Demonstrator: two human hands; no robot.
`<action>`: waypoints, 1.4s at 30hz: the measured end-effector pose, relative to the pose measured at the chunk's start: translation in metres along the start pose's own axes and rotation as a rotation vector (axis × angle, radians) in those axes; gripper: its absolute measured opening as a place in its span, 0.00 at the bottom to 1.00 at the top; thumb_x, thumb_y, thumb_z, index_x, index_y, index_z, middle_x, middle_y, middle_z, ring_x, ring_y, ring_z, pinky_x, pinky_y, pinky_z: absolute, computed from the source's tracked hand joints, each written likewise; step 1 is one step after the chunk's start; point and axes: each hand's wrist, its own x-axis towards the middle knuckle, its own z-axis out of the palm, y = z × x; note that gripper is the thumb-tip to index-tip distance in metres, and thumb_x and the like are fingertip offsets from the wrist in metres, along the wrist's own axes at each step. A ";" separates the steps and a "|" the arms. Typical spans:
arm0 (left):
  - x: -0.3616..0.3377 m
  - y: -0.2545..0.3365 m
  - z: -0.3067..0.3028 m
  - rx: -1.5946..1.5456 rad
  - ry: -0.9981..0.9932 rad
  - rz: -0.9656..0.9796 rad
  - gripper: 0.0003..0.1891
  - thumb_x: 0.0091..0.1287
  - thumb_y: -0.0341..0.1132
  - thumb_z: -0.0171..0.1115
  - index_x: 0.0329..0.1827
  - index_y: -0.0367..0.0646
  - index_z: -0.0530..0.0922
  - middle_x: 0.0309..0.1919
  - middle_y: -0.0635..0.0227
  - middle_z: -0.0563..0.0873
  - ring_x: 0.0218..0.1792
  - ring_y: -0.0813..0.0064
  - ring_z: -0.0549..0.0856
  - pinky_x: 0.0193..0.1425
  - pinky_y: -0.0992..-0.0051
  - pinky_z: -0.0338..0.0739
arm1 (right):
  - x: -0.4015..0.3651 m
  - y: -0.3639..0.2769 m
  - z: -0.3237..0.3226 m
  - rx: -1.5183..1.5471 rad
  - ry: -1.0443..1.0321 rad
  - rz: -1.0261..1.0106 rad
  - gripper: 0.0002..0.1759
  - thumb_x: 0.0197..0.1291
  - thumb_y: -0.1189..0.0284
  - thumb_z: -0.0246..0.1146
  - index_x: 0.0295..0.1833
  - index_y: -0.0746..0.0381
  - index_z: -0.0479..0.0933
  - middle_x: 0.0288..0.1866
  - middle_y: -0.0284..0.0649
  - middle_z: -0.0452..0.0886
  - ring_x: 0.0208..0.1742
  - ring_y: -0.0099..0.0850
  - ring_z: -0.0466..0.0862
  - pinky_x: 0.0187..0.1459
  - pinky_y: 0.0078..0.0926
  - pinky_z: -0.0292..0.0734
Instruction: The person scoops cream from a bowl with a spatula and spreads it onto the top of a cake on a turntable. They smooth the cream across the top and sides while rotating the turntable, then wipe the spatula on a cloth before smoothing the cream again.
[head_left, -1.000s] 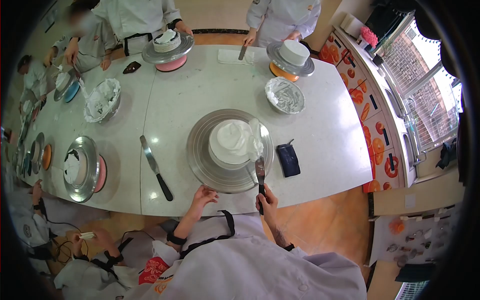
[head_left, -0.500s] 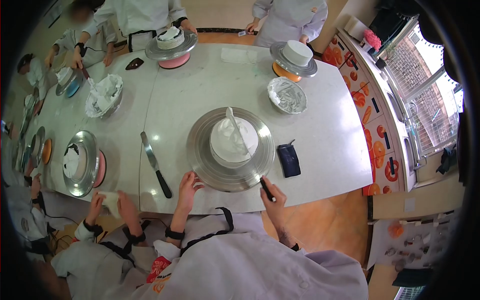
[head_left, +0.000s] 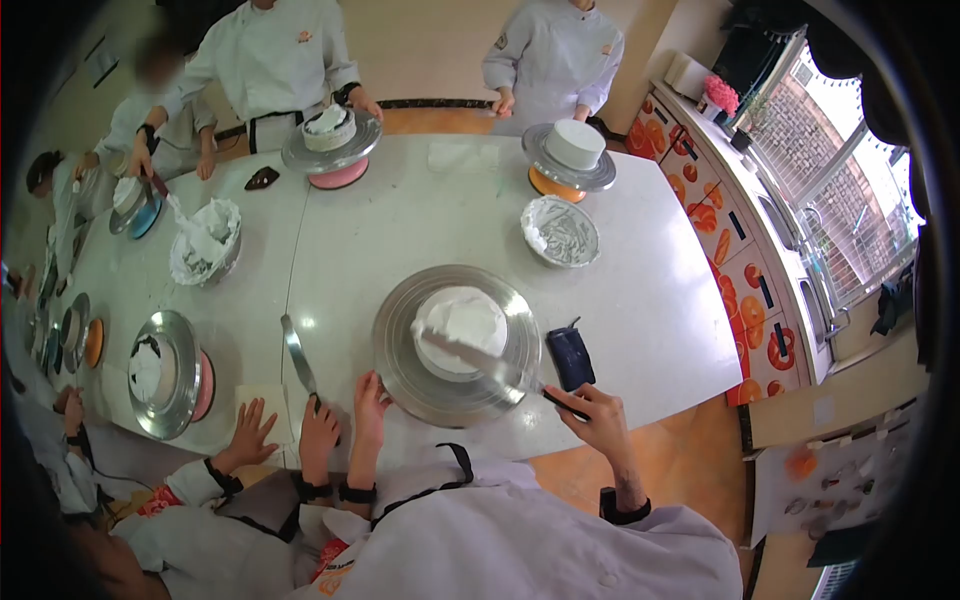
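My right hand [head_left: 600, 415] is closed around the black handle of a palette knife [head_left: 490, 362]. Its blade, smeared with white cream, slants across the top of a round white-frosted cake [head_left: 465, 312]. The cake sits on a metal cake turntable [head_left: 400, 375] in front of me. At the turntable's near-left rim, my left hand [head_left: 369, 408] has its fingers stretched up and appears to touch the edge; it holds nothing. Left of it, a co-worker's hand is at the handle of a second palette knife [head_left: 297, 352].
A co-worker's other hand [head_left: 250, 437] rests flat on a pale cloth [head_left: 288, 405]. A dark pouch [head_left: 570, 358] lies right of the turntable. Cream bowls [head_left: 562, 232] and other turntables with cakes [head_left: 575, 145] stand around the table, with people behind them.
My right hand has moved right, and the blade now lies flatter across the cake. The co-worker has put down the pale cloth and reached the second knife. The view has tilted upward.
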 end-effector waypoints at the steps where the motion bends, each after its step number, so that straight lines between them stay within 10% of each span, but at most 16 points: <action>1: 0.008 -0.006 -0.003 0.000 -0.019 0.011 0.15 0.67 0.44 0.51 0.50 0.44 0.69 0.41 0.75 0.76 0.42 0.81 0.74 0.43 0.74 0.69 | 0.000 -0.002 -0.007 0.056 -0.038 -0.016 0.23 0.45 0.73 0.65 0.50 0.43 0.78 0.22 0.33 0.73 0.16 0.27 0.72 0.21 0.24 0.71; 7: 0.015 -0.004 0.008 -0.098 -0.059 0.030 0.14 0.66 0.45 0.51 0.49 0.48 0.69 0.41 0.76 0.76 0.43 0.82 0.74 0.47 0.72 0.66 | 0.017 -0.019 -0.030 0.332 0.105 0.105 0.24 0.44 0.79 0.66 0.51 0.58 0.77 0.21 0.36 0.72 0.22 0.21 0.70 0.24 0.18 0.64; 42: 0.001 0.024 -0.008 -0.049 0.060 0.067 0.13 0.67 0.43 0.48 0.45 0.42 0.70 0.39 0.64 0.77 0.35 0.71 0.79 0.37 0.70 0.76 | 0.041 0.016 -0.004 0.028 -0.040 0.103 0.19 0.46 0.67 0.67 0.48 0.43 0.79 0.22 0.34 0.70 0.19 0.29 0.72 0.25 0.26 0.70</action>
